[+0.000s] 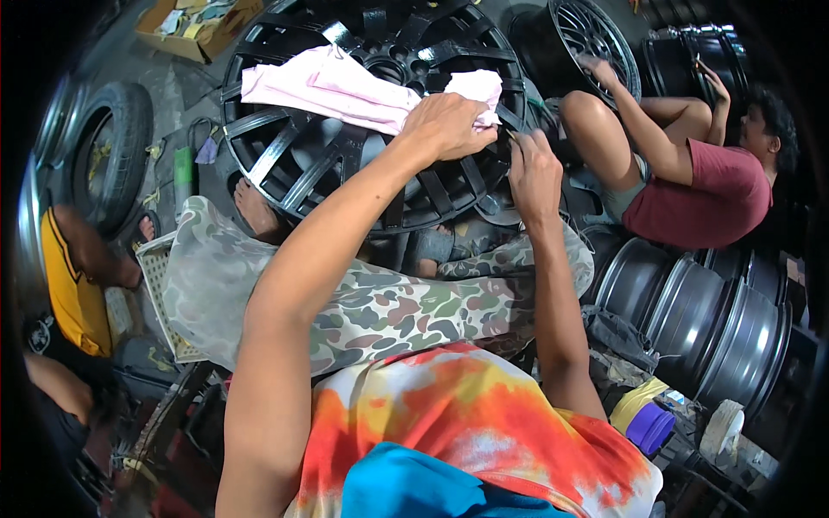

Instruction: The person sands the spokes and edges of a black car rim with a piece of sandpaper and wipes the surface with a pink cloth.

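Observation:
A glossy black multi-spoke wheel rim (313,177) lies in front of my knees. Over its spokes is spread a pale pink cloth (332,86). My left hand (449,127) is closed on the right part of this cloth, which bunches around the fingers near the wheel's right edge. Beside it, at the rim's right edge, my right hand (535,173) is closed in a pinch. Something small and thin seems to stick out at its fingertips, too small to name. The two hands are close together but apart.
At the right a person in a maroon shirt (699,194) sits by another black wheel (596,43). Stacked rims (691,302) and a purple-and-yellow roll (648,423) lie nearer. A tire (112,155), a person's yellow shorts (76,285) and a cardboard box (199,39) are at left.

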